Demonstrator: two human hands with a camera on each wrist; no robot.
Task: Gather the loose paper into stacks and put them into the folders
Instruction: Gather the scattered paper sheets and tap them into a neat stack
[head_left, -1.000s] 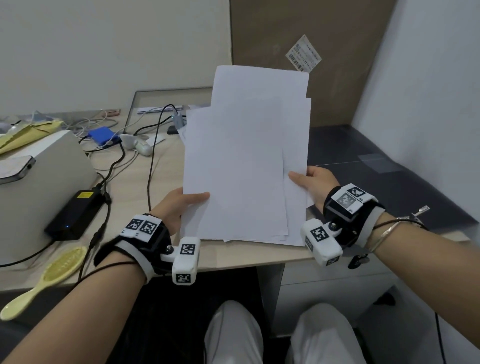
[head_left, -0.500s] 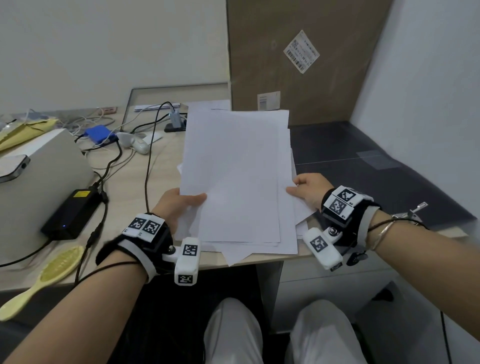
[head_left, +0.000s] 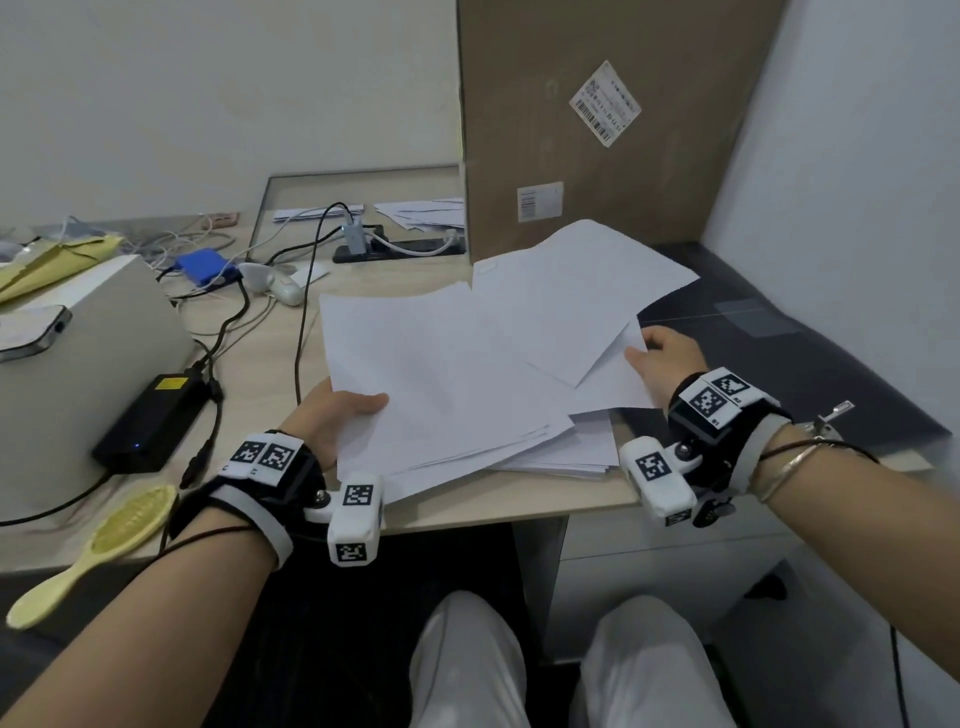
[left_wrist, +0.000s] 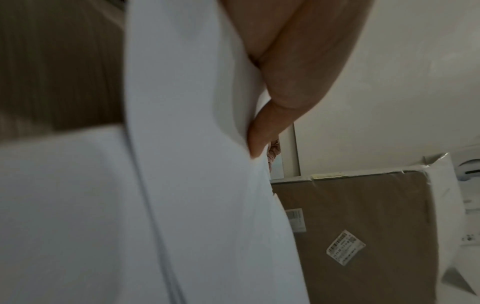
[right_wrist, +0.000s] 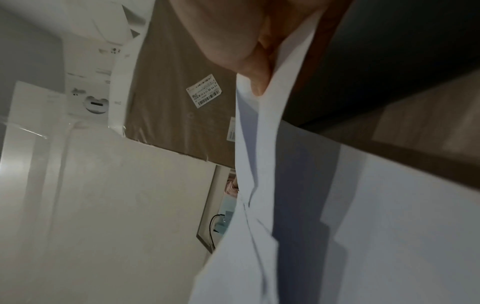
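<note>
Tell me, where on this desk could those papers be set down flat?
Barest: the dark surface right of the papers, between box and wall. A narrower wood strip runs between the papers and the black cable. Left of it is crowded: power brick, cables, blue box, hairbrush.

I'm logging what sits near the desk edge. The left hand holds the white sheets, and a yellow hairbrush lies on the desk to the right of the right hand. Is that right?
Not quite. The head view shows the yellow hairbrush on the desk beyond the left hand, not the right hand. The left hand does hold the white sheets.
</note>
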